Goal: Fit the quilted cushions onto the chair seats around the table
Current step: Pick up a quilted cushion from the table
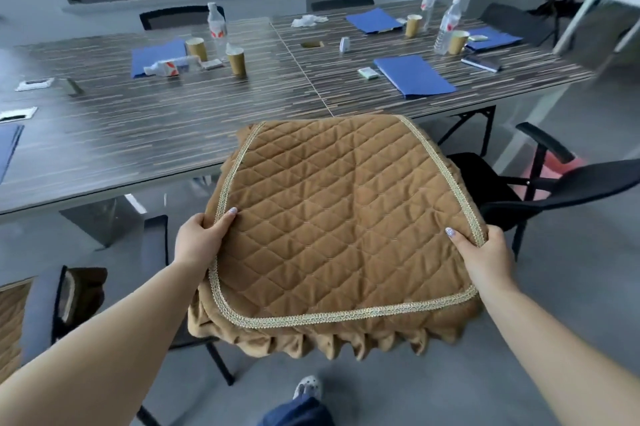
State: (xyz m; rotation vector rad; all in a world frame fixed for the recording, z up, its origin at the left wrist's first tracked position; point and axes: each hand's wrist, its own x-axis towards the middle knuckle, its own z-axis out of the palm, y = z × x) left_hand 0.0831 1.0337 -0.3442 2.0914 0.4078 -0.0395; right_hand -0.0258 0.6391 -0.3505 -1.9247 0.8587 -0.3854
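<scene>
The person holds one tan quilted cushion (343, 218) out flat in front of them, quilted face up, its long axis running away from them toward the bench (145, 128), the narrower end farthest off and overlapping the bench edge. A gold braid (332, 316) runs round its border and a gathered skirt (311, 342) hangs from the near edge. The left hand (199, 240) pinches the left side edge, thumb on top and fingers tucked beneath; the right hand (485, 257) pinches the right side edge the same way. So the cushion spans the gap between the two grips, with most of it stretching ahead of them. It is held in the air above a chair whose seat I cannot see, only dark legs below it. A black armchair (540, 190) stands just to the right. A second tan cushion (12, 321) shows at the far left edge. On the bench I count four paper cups, four plastic bottles, one lying down, and five blue folders.
</scene>
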